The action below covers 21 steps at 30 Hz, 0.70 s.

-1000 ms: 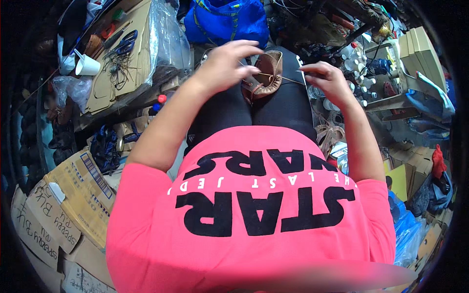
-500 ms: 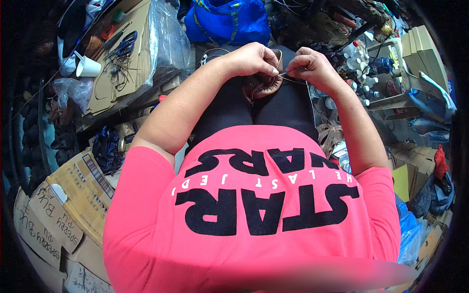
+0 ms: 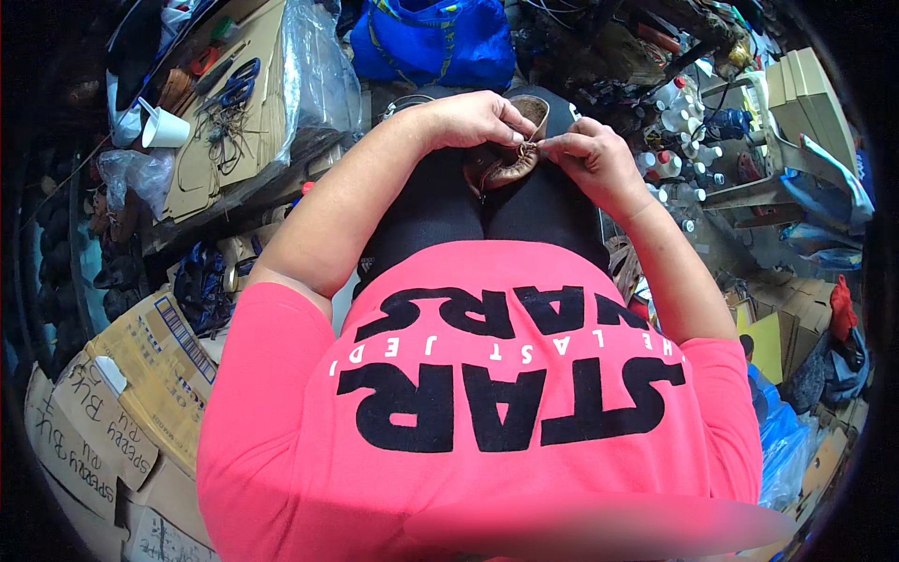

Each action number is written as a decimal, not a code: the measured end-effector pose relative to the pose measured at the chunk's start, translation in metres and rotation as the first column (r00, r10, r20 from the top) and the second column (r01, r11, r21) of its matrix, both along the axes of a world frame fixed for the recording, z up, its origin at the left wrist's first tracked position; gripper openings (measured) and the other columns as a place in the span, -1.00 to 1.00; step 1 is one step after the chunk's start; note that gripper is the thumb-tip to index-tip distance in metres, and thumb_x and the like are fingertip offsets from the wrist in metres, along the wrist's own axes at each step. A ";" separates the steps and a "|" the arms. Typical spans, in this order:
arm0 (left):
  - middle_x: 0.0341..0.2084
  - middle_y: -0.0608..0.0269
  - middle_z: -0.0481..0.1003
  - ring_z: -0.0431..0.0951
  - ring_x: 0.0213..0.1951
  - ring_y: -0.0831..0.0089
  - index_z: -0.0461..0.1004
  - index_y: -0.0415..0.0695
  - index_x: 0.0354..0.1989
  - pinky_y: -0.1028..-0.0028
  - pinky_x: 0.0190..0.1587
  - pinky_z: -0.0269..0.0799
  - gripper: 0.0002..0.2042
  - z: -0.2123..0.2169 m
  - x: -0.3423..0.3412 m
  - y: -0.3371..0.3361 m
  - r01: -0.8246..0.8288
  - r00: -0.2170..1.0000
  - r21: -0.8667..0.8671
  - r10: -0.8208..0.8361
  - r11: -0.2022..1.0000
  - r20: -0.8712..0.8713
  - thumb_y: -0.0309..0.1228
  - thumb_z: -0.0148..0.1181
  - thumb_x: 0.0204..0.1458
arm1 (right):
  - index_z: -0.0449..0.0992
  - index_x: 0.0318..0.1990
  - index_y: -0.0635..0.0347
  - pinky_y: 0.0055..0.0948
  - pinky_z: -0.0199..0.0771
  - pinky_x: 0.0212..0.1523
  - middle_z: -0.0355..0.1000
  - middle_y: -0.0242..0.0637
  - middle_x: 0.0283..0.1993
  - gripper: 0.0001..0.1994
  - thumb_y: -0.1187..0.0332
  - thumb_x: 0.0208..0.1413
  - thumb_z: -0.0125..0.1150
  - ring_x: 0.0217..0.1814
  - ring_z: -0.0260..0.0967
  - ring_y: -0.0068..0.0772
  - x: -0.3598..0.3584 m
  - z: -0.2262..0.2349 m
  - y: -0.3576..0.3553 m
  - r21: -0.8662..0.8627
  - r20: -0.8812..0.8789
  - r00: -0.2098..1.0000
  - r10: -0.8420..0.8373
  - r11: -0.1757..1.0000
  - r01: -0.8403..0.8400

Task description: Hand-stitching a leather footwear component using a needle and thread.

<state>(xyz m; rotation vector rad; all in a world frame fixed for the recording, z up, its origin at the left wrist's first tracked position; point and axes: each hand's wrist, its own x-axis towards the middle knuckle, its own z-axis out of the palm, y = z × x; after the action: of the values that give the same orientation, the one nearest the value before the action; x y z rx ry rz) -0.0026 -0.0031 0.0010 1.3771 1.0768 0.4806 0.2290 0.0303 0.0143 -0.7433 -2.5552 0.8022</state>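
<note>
A brown leather shoe [image 3: 508, 172] rests on my black-trousered thighs, its opening toward the far side and its near part gathered along a stitched seam. My left hand [image 3: 476, 120] grips its left side, thumb and fingers closed at the edge by the seam. From the right, my right hand [image 3: 597, 157] has thumb and forefinger pinched together against the same seam. A fine thread showed at these fingertips a moment earlier; now what they pinch is too small to make out.
At the left, flat cardboard [image 3: 266, 103] bears scissors and loose cords beside a white cup [image 3: 166, 127]. A blue bag [image 3: 433, 45] stands ahead. Several plastic bottles [image 3: 682, 114] crowd the right, near a grey plastic chair [image 3: 763, 192]. Cardboard boxes [image 3: 154, 370] lie at lower left.
My right hand has come down slightly and its fingertips now meet the seam. My left fingers have shifted a little, leaving more of the shoe's opening visible.
</note>
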 end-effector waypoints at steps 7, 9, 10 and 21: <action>-0.29 0.30 0.52 0.45 -0.19 0.57 0.48 -0.26 -0.07 0.53 -0.01 0.31 -0.71 0.008 0.001 0.001 0.087 0.993 0.051 -0.083 0.995 -0.082 -0.52 0.15 -0.01 | 0.58 -0.40 0.04 -0.31 0.26 -0.15 0.39 -0.26 -0.35 -0.86 0.43 -0.10 0.09 -0.26 0.39 -0.22 -0.023 0.042 -0.014 0.421 0.397 0.916 0.060 0.875 -0.240; -0.28 0.30 0.52 0.45 -0.20 0.57 0.48 -0.27 -0.10 0.53 -0.03 0.33 -0.73 0.014 0.000 0.005 0.121 0.983 0.079 -0.108 0.990 -0.148 -0.54 0.16 -0.02 | 0.57 -0.43 0.05 -0.32 0.27 -0.16 0.39 -0.25 -0.34 -0.88 0.43 -0.10 0.09 -0.24 0.40 -0.23 -0.032 0.045 -0.014 0.430 0.419 0.906 0.066 0.864 -0.261; -0.27 0.29 0.53 0.46 -0.21 0.58 0.49 -0.28 -0.12 0.52 -0.05 0.34 -0.74 0.015 0.000 0.008 0.153 0.968 0.106 -0.127 0.983 -0.214 -0.55 0.17 -0.03 | 0.56 -0.46 0.07 -0.32 0.27 -0.16 0.40 -0.24 -0.33 -0.89 0.42 -0.11 0.09 -0.23 0.41 -0.24 -0.035 0.046 -0.012 0.439 0.440 0.895 0.073 0.852 -0.285; -0.27 0.06 0.49 0.49 -0.15 0.19 0.42 -0.13 -0.07 0.35 -0.08 0.38 -0.60 0.027 -0.010 -0.050 -0.075 0.805 0.580 0.393 0.811 -0.445 -0.38 0.30 -0.14 | 0.54 -0.29 0.25 -0.53 0.34 -0.34 0.26 -0.43 -0.34 -0.82 0.33 0.03 0.25 -0.35 0.30 -0.58 0.008 -0.008 0.018 -0.613 0.014 0.995 -0.101 0.785 0.088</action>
<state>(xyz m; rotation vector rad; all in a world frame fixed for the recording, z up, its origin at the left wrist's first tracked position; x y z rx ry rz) -0.0121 -0.0535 0.0278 1.9622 1.7000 0.6293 0.2365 0.0481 0.0061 -1.0278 -2.1992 1.6325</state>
